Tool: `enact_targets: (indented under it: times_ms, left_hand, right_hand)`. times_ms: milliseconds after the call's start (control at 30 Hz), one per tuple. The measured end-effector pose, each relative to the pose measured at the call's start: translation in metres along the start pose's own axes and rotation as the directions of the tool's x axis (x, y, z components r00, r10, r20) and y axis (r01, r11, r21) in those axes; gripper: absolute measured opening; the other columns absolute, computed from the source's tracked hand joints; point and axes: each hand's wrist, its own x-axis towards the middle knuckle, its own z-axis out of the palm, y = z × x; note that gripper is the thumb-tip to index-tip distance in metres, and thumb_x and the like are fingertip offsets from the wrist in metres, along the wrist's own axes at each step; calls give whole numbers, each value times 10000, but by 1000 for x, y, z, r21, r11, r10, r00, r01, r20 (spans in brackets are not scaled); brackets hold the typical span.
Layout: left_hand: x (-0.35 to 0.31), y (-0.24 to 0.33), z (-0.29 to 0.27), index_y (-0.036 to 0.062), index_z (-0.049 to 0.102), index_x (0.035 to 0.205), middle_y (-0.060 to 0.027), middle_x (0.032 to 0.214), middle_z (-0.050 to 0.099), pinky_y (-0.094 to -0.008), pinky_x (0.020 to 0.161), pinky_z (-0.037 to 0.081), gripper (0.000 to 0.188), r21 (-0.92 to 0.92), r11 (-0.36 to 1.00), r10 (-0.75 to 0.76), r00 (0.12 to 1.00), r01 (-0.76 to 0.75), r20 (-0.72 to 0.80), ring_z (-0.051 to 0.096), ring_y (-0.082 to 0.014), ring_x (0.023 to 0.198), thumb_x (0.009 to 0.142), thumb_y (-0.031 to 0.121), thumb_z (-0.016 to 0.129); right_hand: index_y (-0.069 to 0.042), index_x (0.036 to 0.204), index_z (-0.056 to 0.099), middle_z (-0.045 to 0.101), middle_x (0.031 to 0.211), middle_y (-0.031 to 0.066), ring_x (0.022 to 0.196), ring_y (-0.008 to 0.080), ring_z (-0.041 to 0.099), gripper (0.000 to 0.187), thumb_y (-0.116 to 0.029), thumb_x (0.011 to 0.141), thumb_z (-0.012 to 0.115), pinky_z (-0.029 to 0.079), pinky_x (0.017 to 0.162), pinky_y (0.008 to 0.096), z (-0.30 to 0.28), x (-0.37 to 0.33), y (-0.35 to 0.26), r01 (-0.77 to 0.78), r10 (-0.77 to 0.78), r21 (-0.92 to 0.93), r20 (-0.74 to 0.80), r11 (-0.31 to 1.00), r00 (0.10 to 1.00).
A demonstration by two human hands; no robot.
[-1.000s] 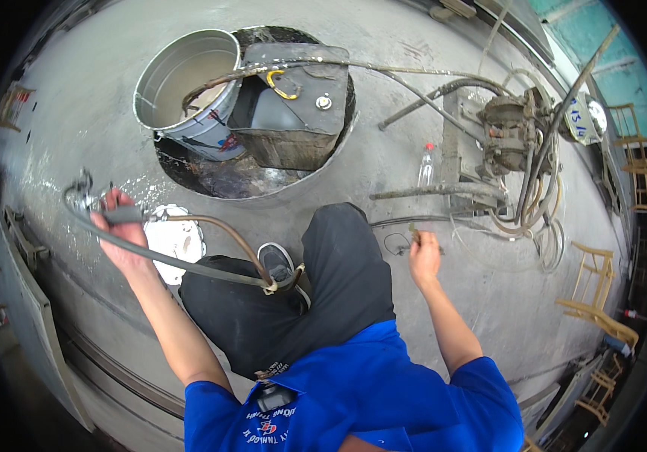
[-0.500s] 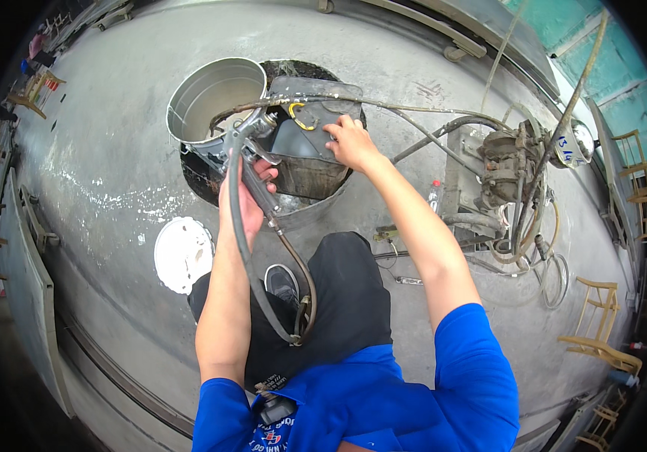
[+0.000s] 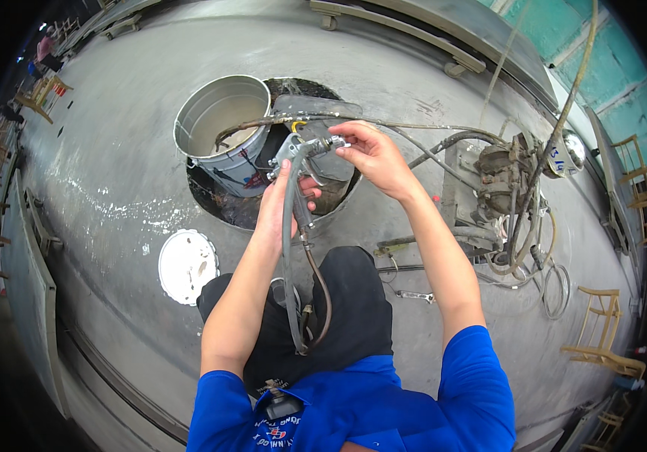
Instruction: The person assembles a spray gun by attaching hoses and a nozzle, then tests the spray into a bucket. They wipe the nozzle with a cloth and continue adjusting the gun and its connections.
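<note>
left grip [image 3: 272,207] and right grip [image 3: 378,158] hold spray gun [image 3: 313,150]; splattered grey floor [image 3: 105,181]; teal wall [image 3: 619,69]

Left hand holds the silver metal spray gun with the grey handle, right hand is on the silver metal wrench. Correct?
Not the wrench: in the head view, the right hand is at the front tip of the silver metal spray gun. The left hand does hold the gun.

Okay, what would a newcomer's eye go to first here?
Most likely the metallic spray gun, held up mid-view with hoses trailing from it. Just beyond it, slightly left, stands a metal bucket of pale liquid. A round white lid lies nearer, on the floor to the left.
</note>
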Motion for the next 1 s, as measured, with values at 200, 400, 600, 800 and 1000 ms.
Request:
enact_targets:
  times_ms: [200,400,600,800,1000]
  left_hand:
    - [-2,-6,14,21,599,1096,-116,891,661,-311,585,496,575,13,999,-30,996,29,80,653,-208,788,926,569,566]
    - [1,-7,18,41,606,1051,-105,863,669,-318,584,493,511,-28,994,-102,989,105,105,658,-212,771,940,538,564]
    - [2,-11,19,41,601,1045,-107,870,669,-312,583,498,497,-40,992,-117,985,123,128,663,-211,773,942,526,570]
    - [0,-12,21,63,592,1076,-94,890,662,-313,601,487,443,-12,990,-140,982,142,129,651,-206,783,946,486,588]
    - [-2,-13,28,-3,572,1103,-148,916,650,-294,552,522,600,56,993,-109,982,102,157,669,-209,751,913,565,591]
  right_hand:
    - [-32,1191,632,551,1274,47,1165,155,540,348,65,857,622,470,980,294,-16,-6,-12,-114,114,-3,87,993,990]
    - [-44,1179,638,574,1249,60,1145,172,571,357,77,844,619,487,964,304,-22,-11,-15,3,7,-113,80,994,997]
    - [-40,1172,639,638,1096,67,949,157,602,310,-25,863,662,502,829,295,-27,-16,-23,35,-7,-350,81,936,997]
    - [5,1090,649,639,821,58,703,125,545,328,-258,900,697,460,638,302,-25,-19,-21,-142,144,-323,-16,936,989]
    - [20,1029,648,620,771,56,689,117,538,401,-364,918,673,437,604,294,-30,-15,-11,-362,342,-354,-119,863,932]
